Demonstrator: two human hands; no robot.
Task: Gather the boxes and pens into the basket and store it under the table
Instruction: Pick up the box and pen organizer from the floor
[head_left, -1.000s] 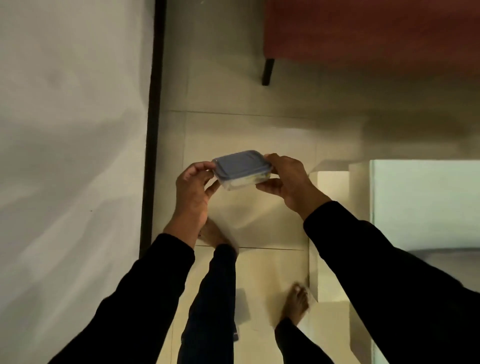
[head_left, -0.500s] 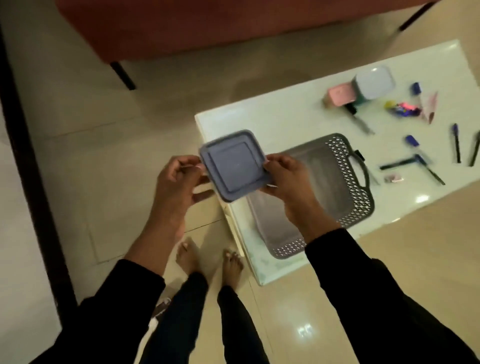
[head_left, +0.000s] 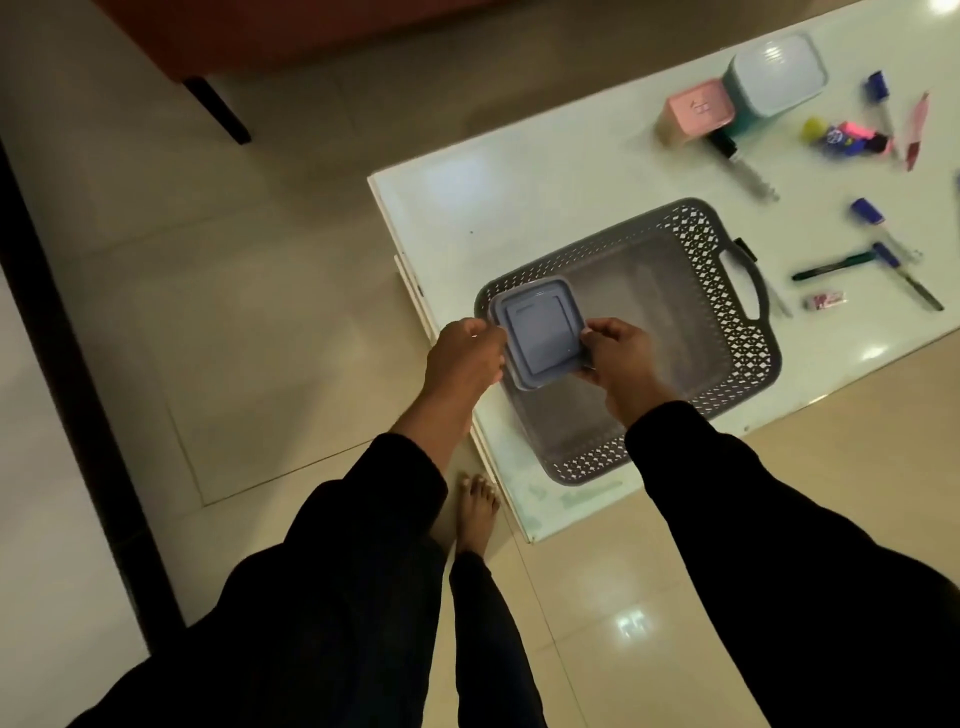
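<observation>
I hold a square box with a grey-blue lid (head_left: 540, 332) between my left hand (head_left: 465, 356) and my right hand (head_left: 621, 358), over the left end of the grey perforated basket (head_left: 727, 332). The basket lies on the white table (head_left: 519, 208) and nothing else shows inside it. A pink box (head_left: 696, 111) and a teal box with a white lid (head_left: 774, 78) stand at the table's far side. Several pens lie to the right, among them a dark green pen (head_left: 831, 267) and a blue-capped pen (head_left: 867, 213).
A small pile of colourful items (head_left: 841, 135) and a small pink eraser (head_left: 826, 300) lie among the pens. A red sofa with a black leg (head_left: 218, 109) stands at the far left. Tiled floor surrounds the table, and my bare foot (head_left: 475, 512) is by its near corner.
I have turned from the wall toward the table and carried the box with both hands from over the floor to over the basket's left end, lower than before.
</observation>
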